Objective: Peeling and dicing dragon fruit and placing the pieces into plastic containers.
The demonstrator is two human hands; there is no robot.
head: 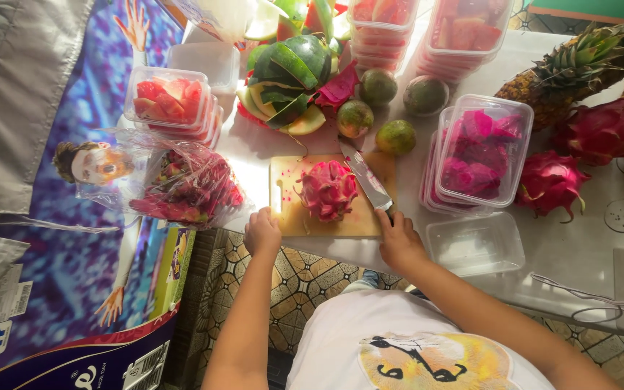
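- The pale table (586,245) runs from the centre to the right; its near edge meets a patterned tile floor (305,278), and a glossy printed sheet (74,238) covers the left side.
- Two rough, spiky pineapples (579,65) lie at the far right, with scaly pink dragon fruits (550,180) just beside them.
- A crinkled clear plastic bag (182,184) of pink peels hangs over the table's left edge.
- Clear plastic boxes (482,148) of pink flesh sit right of the board; an empty box (474,245) lies near the edge.
- A small wooden cutting board (326,198) at the near edge bears a whole dragon fruit (328,189).
- The right hand (399,242) is closed round the handle of a steel knife (366,180), whose blade lies beside the fruit.
- The left hand (263,232) is curled at the board's near left corner, holding nothing visible.
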